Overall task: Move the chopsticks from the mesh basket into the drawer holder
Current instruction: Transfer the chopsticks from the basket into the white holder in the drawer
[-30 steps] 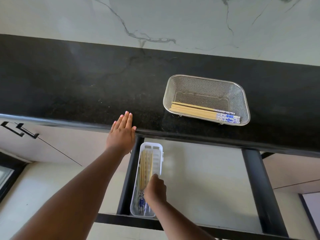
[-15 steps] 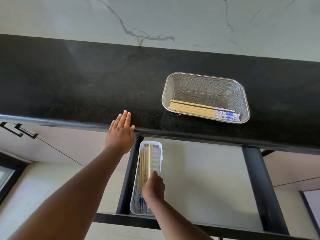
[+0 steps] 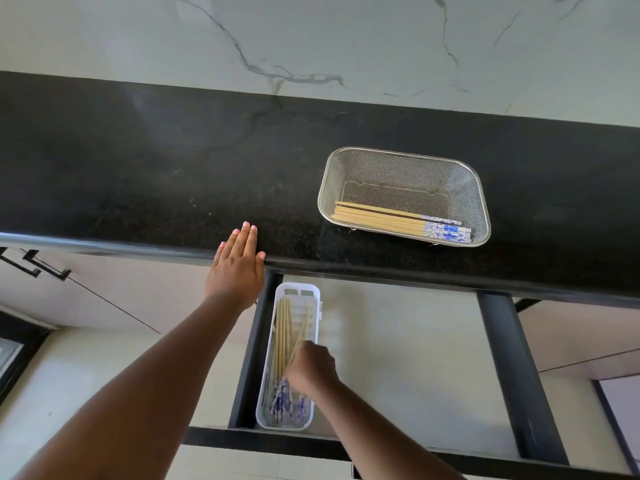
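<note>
A steel mesh basket stands on the black counter at the right, and several bamboo chopsticks with blue-and-white ends lie along its near side. Below the counter edge, a white slotted holder sits at the left side of the open drawer with several chopsticks lying lengthwise in it. My right hand is over the holder's middle, fingers closed on chopsticks that slant toward the holder's right wall. My left hand lies flat on the counter's front edge, fingers together, holding nothing.
The drawer has a pale bottom and black frame rails. A marbled white wall rises behind the black counter. Black cabinet handles show at the left below the counter.
My right hand has stayed over the holder, and the chopsticks it grips now slant to the right. The left hand has kept its place on the counter edge.
</note>
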A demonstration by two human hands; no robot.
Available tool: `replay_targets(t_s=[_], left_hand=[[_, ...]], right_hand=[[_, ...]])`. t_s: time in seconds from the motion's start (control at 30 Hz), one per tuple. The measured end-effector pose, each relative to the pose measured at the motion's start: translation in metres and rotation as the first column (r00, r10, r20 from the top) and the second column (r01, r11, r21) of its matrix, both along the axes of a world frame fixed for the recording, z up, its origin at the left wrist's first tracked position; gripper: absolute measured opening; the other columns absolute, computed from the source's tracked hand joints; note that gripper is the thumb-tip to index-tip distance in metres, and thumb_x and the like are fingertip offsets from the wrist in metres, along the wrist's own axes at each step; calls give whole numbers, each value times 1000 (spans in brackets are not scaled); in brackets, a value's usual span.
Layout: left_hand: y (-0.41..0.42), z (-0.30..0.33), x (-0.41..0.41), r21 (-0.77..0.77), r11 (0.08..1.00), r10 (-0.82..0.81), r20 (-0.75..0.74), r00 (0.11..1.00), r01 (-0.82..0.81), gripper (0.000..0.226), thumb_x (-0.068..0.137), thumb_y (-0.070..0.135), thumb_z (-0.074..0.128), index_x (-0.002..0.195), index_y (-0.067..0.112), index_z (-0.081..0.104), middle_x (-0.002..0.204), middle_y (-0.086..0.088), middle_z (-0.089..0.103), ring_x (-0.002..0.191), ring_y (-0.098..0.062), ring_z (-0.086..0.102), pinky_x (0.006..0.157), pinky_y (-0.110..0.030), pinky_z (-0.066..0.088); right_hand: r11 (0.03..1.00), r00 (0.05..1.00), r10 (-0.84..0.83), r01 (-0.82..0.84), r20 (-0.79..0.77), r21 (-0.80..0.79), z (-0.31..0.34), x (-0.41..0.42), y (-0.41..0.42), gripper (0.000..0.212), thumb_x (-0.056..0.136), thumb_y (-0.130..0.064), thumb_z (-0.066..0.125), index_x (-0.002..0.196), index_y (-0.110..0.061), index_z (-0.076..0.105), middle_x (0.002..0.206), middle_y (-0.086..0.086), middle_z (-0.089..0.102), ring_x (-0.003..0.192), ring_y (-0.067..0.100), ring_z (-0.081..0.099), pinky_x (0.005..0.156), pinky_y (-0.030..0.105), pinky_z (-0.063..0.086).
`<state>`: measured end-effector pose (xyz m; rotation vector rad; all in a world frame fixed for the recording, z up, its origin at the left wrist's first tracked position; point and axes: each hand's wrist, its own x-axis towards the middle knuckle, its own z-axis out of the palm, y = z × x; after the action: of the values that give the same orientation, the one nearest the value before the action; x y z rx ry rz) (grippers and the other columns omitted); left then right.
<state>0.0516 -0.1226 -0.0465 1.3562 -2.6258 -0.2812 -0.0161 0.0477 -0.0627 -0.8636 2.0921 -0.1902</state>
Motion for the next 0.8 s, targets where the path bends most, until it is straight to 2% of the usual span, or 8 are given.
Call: replay_targets(t_s=[0.07, 0.13, 0.23, 0.3, 0.37, 0.5, 0.67, 0.8], left_hand=[[0, 1, -1, -1, 1000, 2, 0, 1000, -2, 56, 102, 34, 19, 153, 12, 9, 161, -4, 7, 148, -20, 3, 119, -36, 3], [0, 1, -1, 3, 1000, 0, 6, 1000, 0, 56, 102, 34, 19, 153, 12, 9, 161, -4, 7, 148, -20, 3, 119, -36, 3], [0, 1, -1, 10, 1000, 1, 6, 1000, -1, 56, 102, 35, 19, 153, 12, 9, 161, -5, 7, 148, -20, 2, 119, -36, 3], [0, 1, 0, 9, 1000, 1, 10, 1000, -1, 56, 102, 35, 18, 153, 13, 8, 161, -5, 6, 148, -20, 2, 119, -36, 2], [1, 1, -1, 6, 1000, 1, 13, 1000, -1, 56, 102, 36, 17, 153, 13, 8, 161, -5, 6, 148, -20, 2, 118, -35, 2], [-1, 0, 0, 10, 1000, 5, 11, 1000, -5, 57, 102, 36, 17, 153, 13, 7, 161, -4, 6, 148, -20, 1, 118, -35, 1], [-1, -1, 0, 3, 1000, -1, 12, 1000, 1, 57, 102, 36, 18, 153, 13, 7, 161, -4, 6, 148, -19, 2, 119, -35, 2], [0, -2, -1, 0, 1000, -2, 0, 1000, 2, 57, 102, 36, 18, 153, 13, 8, 161, -4, 6, 148, -20, 2, 119, -36, 3]], right_hand=[[999, 999, 45, -45, -21, -30, 5, -6, 1, 5, 86, 2, 53, 86, -3, 52, 67, 0, 45, 78, 21, 54, 66, 24, 44], [998, 998, 50, -51, -23, -45, 8, -10, 2, 6, 86, 1, 53, 84, -4, 50, 68, 0, 46, 80, 22, 56, 67, 25, 43], [996, 999, 42, -44, -29, -72, 11, -16, 4, 14, 86, -1, 56, 99, 1, 58, 90, 12, 63, 90, 25, 64, 73, 27, 49], [992, 995, 97, -100, -38, -78, 6, -15, 5, 8, 86, 0, 55, 94, -1, 57, 93, 14, 62, 93, 27, 65, 73, 27, 48], [975, 978, 207, -209, -39, -73, -5, -5, 7, 10, 88, 0, 53, 97, 2, 58, 107, 20, 64, 100, 31, 64, 78, 30, 50], [873, 874, 483, -485, -61, -38, -26, 22, 16, 30, 95, -13, 48, 120, 2, 53, 132, 23, 47, 117, 39, 51, 96, 44, 45], [820, 806, 570, -571, -158, 41, -43, 32, 18, 36, 95, -7, 44, 128, 5, 52, 155, 26, 19, 127, 40, 45, 100, 47, 43], [836, 815, 543, -548, -201, 38, -48, 32, 20, 30, 95, -7, 45, 119, 7, 57, 132, 26, 49, 116, 41, 52, 88, 46, 47]])
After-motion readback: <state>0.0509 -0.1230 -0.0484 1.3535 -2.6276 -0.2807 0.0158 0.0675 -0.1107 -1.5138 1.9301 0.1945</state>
